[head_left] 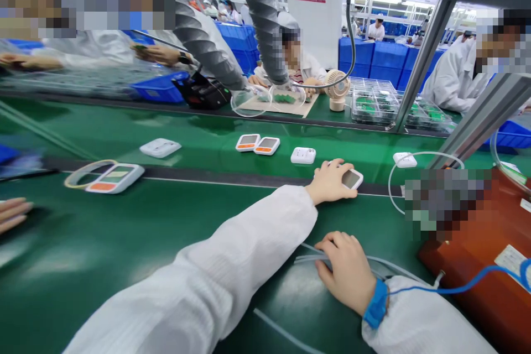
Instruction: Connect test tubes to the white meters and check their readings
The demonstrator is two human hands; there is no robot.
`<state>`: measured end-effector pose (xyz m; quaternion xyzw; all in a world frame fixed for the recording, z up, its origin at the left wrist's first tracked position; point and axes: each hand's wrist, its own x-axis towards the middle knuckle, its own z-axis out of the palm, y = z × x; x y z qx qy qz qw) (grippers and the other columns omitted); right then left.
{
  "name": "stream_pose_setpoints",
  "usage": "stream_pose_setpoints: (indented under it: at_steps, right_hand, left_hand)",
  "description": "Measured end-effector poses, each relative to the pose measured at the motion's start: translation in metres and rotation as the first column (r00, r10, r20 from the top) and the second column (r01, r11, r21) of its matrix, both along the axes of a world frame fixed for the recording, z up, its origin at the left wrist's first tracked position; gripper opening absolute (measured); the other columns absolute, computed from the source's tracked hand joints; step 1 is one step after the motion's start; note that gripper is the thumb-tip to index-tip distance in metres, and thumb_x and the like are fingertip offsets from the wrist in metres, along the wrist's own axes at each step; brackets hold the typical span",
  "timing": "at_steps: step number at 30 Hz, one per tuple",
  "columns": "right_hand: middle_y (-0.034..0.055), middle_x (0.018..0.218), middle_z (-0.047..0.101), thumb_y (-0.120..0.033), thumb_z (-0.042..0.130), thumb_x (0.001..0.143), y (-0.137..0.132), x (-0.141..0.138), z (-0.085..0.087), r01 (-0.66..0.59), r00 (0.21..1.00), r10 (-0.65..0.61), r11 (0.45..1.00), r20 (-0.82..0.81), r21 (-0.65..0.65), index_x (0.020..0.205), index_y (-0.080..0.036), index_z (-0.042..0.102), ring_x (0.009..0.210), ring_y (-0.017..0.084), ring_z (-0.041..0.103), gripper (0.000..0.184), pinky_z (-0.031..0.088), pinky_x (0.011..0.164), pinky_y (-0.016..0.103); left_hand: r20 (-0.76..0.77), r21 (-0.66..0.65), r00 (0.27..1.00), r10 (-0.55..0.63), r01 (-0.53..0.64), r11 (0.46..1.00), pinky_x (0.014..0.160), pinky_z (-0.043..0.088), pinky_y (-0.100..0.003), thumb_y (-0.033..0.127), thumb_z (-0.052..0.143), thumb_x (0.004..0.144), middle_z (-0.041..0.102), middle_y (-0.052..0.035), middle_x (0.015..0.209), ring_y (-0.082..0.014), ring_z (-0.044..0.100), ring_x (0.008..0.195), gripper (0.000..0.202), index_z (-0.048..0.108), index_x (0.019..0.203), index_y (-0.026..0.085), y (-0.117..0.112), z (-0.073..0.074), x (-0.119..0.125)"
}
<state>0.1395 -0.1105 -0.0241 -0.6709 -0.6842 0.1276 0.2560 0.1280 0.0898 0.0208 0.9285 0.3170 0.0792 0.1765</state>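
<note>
My left hand [333, 181] reaches out to the belt's near edge with its fingers closed over a small white device with a grey screen [352, 179]. The fingers cover the device's left part. Nearer to me, my right hand [346, 271] wears a blue wrist strap [376, 304] and is curled around thin clear tubes [309, 259], whose ends stick out past the fingertips. Beyond my left hand, a white unit lying face down [303, 155] and two white devices with orange strips [266, 146] lie on the green belt [207, 157].
An orange-brown box [485, 243] with tubing stands at the right. To the left, a larger white device [115, 178] with a pale loop lies by the belt edge. Another person's fingers [14, 213] show at the far left. A metal post [427, 50] rises behind the belt.
</note>
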Motion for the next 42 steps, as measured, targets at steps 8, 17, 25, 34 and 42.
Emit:
stream_pose_setpoints:
  at_steps: [8,17,25,34,42]
  right_hand:
    - [0.0032,0.107,0.061,-0.019,0.068,0.087,0.002,0.000,0.005,-0.005,1.000,0.004,0.999,-0.007,-0.035,0.109,-0.022,0.064,0.098,0.022,0.055,0.022,0.041,0.083,0.038]
    - [0.0038,0.107,0.061,-0.018,0.068,0.087,0.000,0.001,0.002,-0.004,1.000,0.004,1.000,0.000,-0.003,0.108,-0.022,0.064,0.097,0.022,0.055,0.022,0.041,0.083,0.037]
    - [0.0041,0.106,0.062,-0.017,0.067,0.087,-0.001,0.001,0.002,0.007,0.999,-0.007,1.000,0.034,0.006,0.108,-0.022,0.065,0.098,0.022,0.056,0.022,0.040,0.084,0.036]
    - [0.0036,0.107,0.062,-0.019,0.067,0.089,-0.001,0.002,0.004,-0.015,0.997,0.016,1.000,0.073,-0.011,0.110,-0.022,0.066,0.099,0.021,0.057,0.022,0.042,0.084,0.035]
    - [0.0009,0.109,0.065,-0.033,0.069,0.088,0.004,0.002,0.011,0.008,0.986,-0.001,0.999,0.164,-0.042,0.111,-0.024,0.068,0.099,0.020,0.060,0.024,0.047,0.083,0.033]
  left_hand:
    - [0.145,0.141,0.923,0.357,-0.377,0.915,0.107,0.025,-0.062,0.070,0.059,0.074,0.032,-0.0170,0.155,-0.0494,0.023,0.139,0.081,0.044,0.142,0.029,0.079,-0.030,0.056]
    - [0.149,0.082,0.960,0.238,-0.252,0.964,0.117,0.023,-0.056,0.056,0.053,0.085,0.031,-0.0154,0.157,-0.0366,0.024,0.147,0.065,0.049,0.140,0.021,0.071,-0.035,0.006]
    - [0.182,0.028,0.980,0.078,-0.085,0.996,0.117,0.036,-0.041,0.053,0.050,0.085,0.044,-0.0112,0.151,-0.0284,0.039,0.141,0.054,0.061,0.124,0.018,0.025,-0.055,-0.107]
    - [0.119,0.126,0.992,0.037,-0.052,0.991,0.109,0.041,-0.043,0.046,0.044,0.087,0.061,-0.0103,0.134,-0.0266,0.054,0.127,0.049,0.059,0.125,0.018,0.026,-0.048,-0.094]
    - [0.109,0.136,0.993,0.056,-0.070,0.988,0.105,0.045,-0.041,0.059,0.037,0.079,0.065,-0.0097,0.129,-0.0294,0.060,0.120,0.058,0.061,0.116,0.021,0.032,-0.047,-0.095]
